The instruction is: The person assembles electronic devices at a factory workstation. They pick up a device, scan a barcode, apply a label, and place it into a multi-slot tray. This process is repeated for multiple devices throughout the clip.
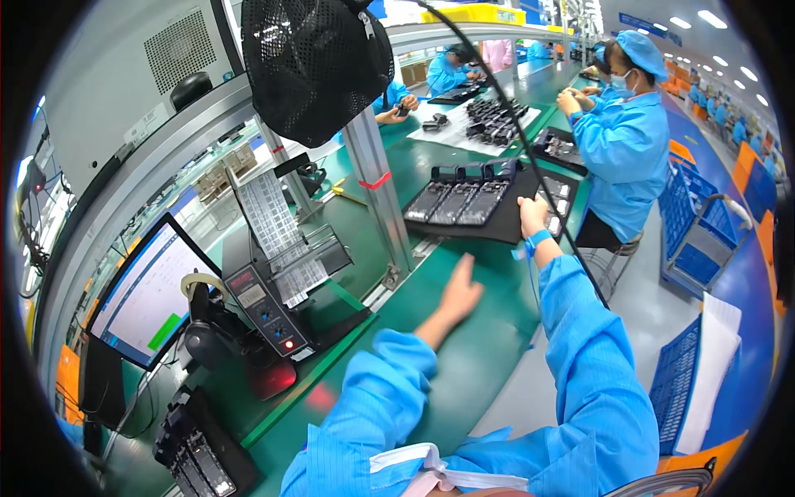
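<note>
My left hand [458, 296] is over the green bench top, somewhat blurred. Its index finger points forward, and nothing shows in it. Farther ahead, my right hand [534, 219] is closed at the near edge of a black mat [507, 225]; its fingertips are partly hidden. On the mat lies a row of black housings [464, 199] with silvery, clear-looking faces. More small pale pieces show on the mat just right of my right hand. A blue strap [538, 238] with a thin cord circles my right wrist.
At left stand a monitor [145, 290], a scanner on a stand [219, 331] and a label printer [269, 302]. Black housings [195, 455] lie at lower left. A metal post [377, 182] rises beside the mat. A co-worker [625, 149] sits at right, near blue crates [704, 232].
</note>
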